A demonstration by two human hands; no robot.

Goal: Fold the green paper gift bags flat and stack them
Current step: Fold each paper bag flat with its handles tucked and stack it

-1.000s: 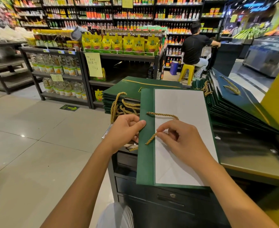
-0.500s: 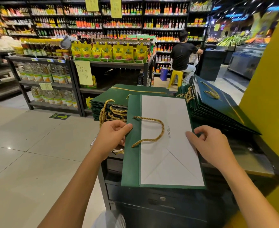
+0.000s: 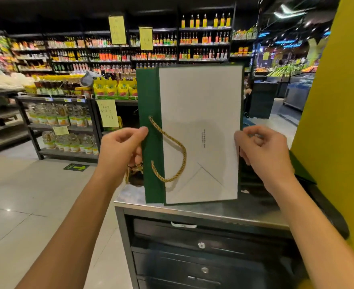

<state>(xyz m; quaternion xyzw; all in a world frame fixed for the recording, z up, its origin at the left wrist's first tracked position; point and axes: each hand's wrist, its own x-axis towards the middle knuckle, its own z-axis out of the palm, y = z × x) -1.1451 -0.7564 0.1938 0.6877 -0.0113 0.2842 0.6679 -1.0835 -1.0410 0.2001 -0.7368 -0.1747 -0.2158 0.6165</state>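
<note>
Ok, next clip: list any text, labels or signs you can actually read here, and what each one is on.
Nothing reads clearly enough to quote.
Gift bag: one column of small print on its white panel, too small.
Yellow hanging signs: handwriting, blurred.
Yellow shelf note: handwritten figures, not legible.
Green floor sticker: a yellow arrow; its text is too small.
Yellow pouches and bottle labels: blurred.

This is a supermarket. Long dark shelving (image 3: 205, 44) along the back wall is packed with rows of bottled sauces and oils, with yellow paper signs (image 3: 117, 29) hanging in front. A nearer rack (image 3: 57, 126) holds yellow pouches (image 3: 114, 88) and clear packaged goods, with small price tags on its shelf edges and a handwritten notice (image 3: 107, 113). At far right a produce section (image 3: 286, 70) shows green vegetables. A green arrow sticker (image 3: 76, 167) marks the pale tiled floor (image 3: 26, 197).
</note>
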